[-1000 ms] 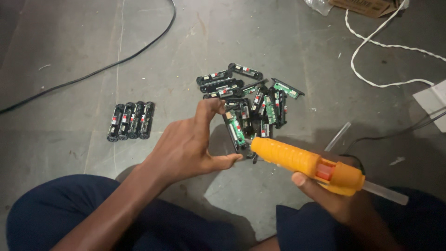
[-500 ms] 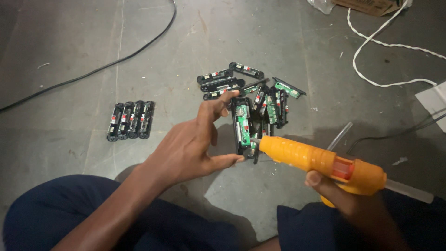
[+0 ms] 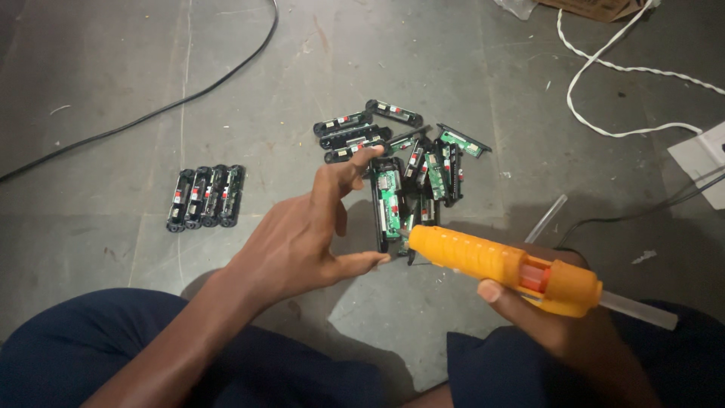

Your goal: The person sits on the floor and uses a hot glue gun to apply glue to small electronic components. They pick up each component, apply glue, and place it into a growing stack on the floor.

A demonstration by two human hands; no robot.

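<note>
Left hand [image 3: 302, 242] grips a green board [image 3: 387, 202] upright, pinched end to end between forefinger and thumb. Right hand [image 3: 559, 325] is closed on an orange glue gun [image 3: 502, 268], nozzle just beside the board's lower end. Board pile [image 3: 408, 151] lies on the floor beyond the left grip; four-board row [image 3: 205, 196] lies to its left.
</note>
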